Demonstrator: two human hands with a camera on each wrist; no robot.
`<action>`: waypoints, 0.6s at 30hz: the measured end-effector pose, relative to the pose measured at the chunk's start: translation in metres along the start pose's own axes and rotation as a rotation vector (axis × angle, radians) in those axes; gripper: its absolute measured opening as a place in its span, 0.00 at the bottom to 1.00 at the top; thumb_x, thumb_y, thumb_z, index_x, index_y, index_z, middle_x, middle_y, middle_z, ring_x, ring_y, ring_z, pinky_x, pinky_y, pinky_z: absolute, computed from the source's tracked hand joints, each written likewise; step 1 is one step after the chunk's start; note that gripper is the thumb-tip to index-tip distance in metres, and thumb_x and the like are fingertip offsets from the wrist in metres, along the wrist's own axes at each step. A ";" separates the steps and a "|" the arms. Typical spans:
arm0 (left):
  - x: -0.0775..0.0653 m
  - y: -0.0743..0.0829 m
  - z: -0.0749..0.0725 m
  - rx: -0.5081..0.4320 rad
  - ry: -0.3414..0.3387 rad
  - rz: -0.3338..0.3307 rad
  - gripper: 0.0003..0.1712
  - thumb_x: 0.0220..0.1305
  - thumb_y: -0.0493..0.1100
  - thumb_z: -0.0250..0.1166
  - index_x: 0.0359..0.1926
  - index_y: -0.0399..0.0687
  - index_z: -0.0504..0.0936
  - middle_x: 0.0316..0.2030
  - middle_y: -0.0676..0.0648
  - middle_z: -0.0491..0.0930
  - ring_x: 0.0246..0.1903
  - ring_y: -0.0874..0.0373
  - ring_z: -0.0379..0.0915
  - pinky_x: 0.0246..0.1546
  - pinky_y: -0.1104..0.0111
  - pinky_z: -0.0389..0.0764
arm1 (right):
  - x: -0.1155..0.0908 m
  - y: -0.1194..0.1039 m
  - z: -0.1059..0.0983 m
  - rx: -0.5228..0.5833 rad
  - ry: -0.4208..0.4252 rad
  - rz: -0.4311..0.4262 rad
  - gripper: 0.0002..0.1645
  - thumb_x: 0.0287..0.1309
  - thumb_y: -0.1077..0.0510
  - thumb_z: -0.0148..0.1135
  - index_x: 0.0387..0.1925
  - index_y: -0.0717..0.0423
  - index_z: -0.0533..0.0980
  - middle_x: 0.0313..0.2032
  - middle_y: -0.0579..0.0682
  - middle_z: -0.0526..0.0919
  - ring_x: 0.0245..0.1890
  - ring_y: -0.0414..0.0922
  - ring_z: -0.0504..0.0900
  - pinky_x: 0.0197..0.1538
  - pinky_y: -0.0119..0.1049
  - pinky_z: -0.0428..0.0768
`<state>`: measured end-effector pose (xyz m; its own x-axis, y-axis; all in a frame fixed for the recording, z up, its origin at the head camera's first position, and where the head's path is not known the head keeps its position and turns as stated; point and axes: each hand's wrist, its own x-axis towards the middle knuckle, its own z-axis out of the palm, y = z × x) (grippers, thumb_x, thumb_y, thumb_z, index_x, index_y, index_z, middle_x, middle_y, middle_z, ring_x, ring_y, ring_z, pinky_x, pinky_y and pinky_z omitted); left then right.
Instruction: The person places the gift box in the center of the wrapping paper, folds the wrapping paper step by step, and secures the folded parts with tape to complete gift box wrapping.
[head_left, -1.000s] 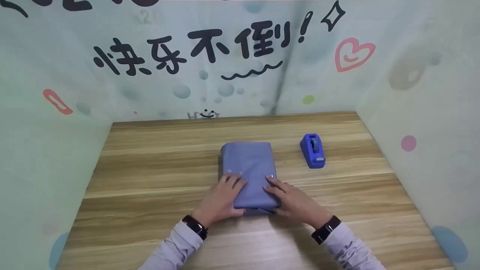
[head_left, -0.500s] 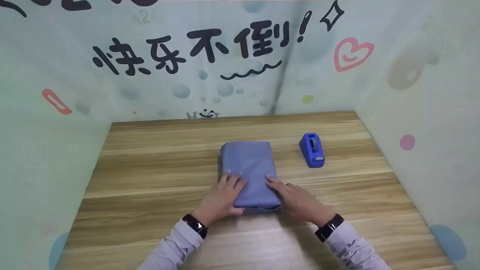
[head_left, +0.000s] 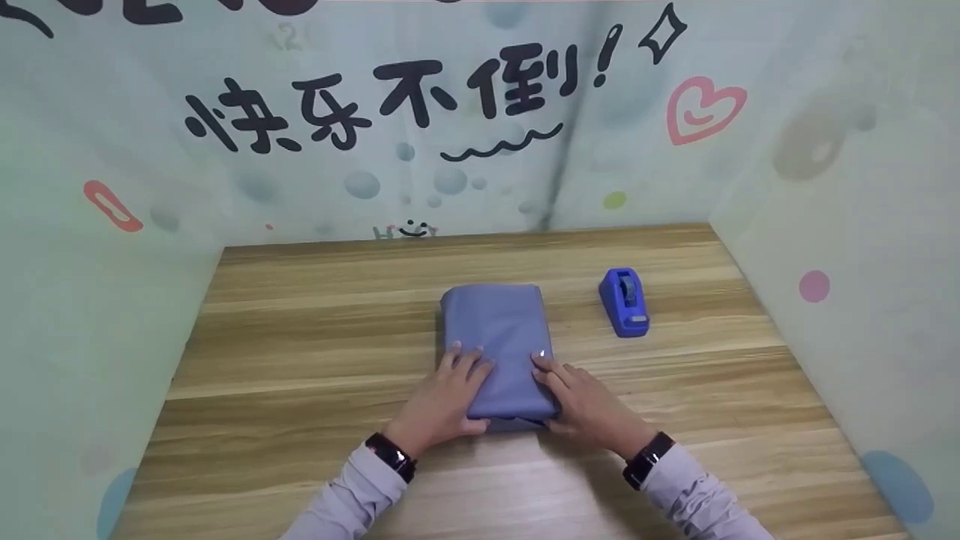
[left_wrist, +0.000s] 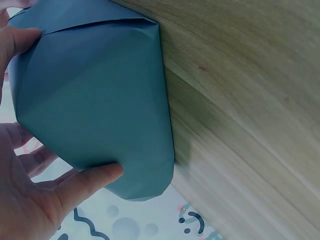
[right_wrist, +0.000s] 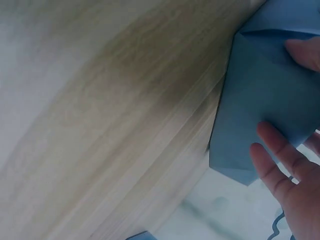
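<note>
A box-shaped package wrapped in blue-grey paper (head_left: 501,319) lies on the wooden table in front of me. My left hand (head_left: 435,401) holds its left near corner, several fingers spread over the top and the thumb against the near end. At the opposite corner, my right hand (head_left: 598,409) grips the right side, fingertips on the top edge and thumb at the near end. Folded paper with a crease shows on the package (left_wrist: 100,95) in the left wrist view. In the right wrist view, two fingers press the package's side (right_wrist: 250,100) and the thumb touches its end fold.
A blue tape dispenser (head_left: 625,304) stands on the wooden table (head_left: 315,337), right of the package and farther back. Printed cloth walls (head_left: 315,187) enclose the table at the back and both sides.
My right hand shifted slightly right, its thumb leaving the near end from view, then came back to the near corner. The left hand and the package stay nearly still.
</note>
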<state>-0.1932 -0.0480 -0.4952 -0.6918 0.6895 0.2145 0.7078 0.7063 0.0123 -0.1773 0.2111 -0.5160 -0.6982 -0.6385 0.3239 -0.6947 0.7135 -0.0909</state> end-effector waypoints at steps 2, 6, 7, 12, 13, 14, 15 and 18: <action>0.000 0.001 0.000 0.018 0.008 0.006 0.46 0.48 0.65 0.65 0.62 0.42 0.67 0.61 0.37 0.66 0.60 0.35 0.62 0.59 0.54 0.71 | -0.002 -0.002 0.002 -0.022 0.034 0.007 0.45 0.34 0.49 0.75 0.55 0.60 0.67 0.63 0.57 0.67 0.47 0.51 0.77 0.49 0.43 0.77; -0.001 0.001 -0.002 0.020 -0.004 0.007 0.47 0.47 0.64 0.65 0.62 0.42 0.66 0.61 0.36 0.66 0.60 0.35 0.62 0.60 0.54 0.69 | -0.005 -0.009 0.005 -0.119 0.121 0.053 0.39 0.30 0.47 0.77 0.44 0.60 0.69 0.53 0.58 0.72 0.41 0.49 0.76 0.42 0.41 0.78; -0.001 0.001 -0.002 0.015 -0.011 0.005 0.47 0.47 0.65 0.65 0.62 0.42 0.66 0.62 0.36 0.66 0.60 0.35 0.62 0.60 0.54 0.70 | -0.006 -0.011 0.003 -0.143 0.144 0.071 0.36 0.29 0.47 0.78 0.39 0.59 0.69 0.47 0.56 0.73 0.38 0.48 0.75 0.40 0.40 0.77; 0.001 0.001 -0.001 -0.009 -0.018 -0.002 0.47 0.46 0.64 0.66 0.62 0.42 0.66 0.62 0.37 0.66 0.60 0.34 0.62 0.58 0.54 0.71 | -0.016 -0.023 -0.008 -0.202 0.186 0.137 0.22 0.30 0.47 0.76 0.15 0.55 0.71 0.19 0.45 0.70 0.22 0.44 0.66 0.28 0.37 0.66; 0.002 0.001 0.000 -0.008 -0.015 -0.003 0.47 0.45 0.64 0.66 0.62 0.42 0.66 0.61 0.37 0.66 0.60 0.35 0.62 0.58 0.55 0.72 | -0.018 -0.026 -0.009 -0.201 0.160 0.136 0.19 0.32 0.48 0.75 0.12 0.52 0.73 0.16 0.43 0.71 0.20 0.43 0.66 0.27 0.36 0.64; 0.002 0.001 0.000 -0.009 -0.012 -0.003 0.47 0.45 0.64 0.67 0.61 0.42 0.66 0.61 0.37 0.66 0.59 0.35 0.62 0.58 0.55 0.72 | -0.021 -0.027 -0.010 -0.206 0.125 0.135 0.17 0.35 0.49 0.74 0.11 0.50 0.74 0.14 0.43 0.72 0.19 0.43 0.66 0.27 0.36 0.63; 0.003 0.001 0.000 -0.010 -0.010 -0.004 0.47 0.45 0.64 0.67 0.61 0.42 0.66 0.61 0.37 0.66 0.59 0.35 0.62 0.58 0.55 0.72 | -0.022 -0.029 -0.010 -0.212 0.078 0.134 0.15 0.37 0.50 0.72 0.10 0.47 0.75 0.13 0.42 0.73 0.18 0.42 0.66 0.27 0.36 0.62; 0.003 0.000 0.000 -0.008 -0.011 -0.003 0.47 0.45 0.64 0.67 0.61 0.42 0.66 0.61 0.37 0.66 0.59 0.35 0.63 0.59 0.55 0.71 | -0.025 -0.032 -0.008 -0.229 -0.052 0.125 0.09 0.42 0.55 0.68 0.14 0.43 0.77 0.14 0.43 0.77 0.17 0.42 0.69 0.26 0.35 0.60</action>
<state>-0.1952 -0.0460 -0.4944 -0.6955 0.6889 0.2040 0.7066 0.7073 0.0209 -0.1364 0.2061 -0.5136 -0.7880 -0.5511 0.2745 -0.5494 0.8306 0.0907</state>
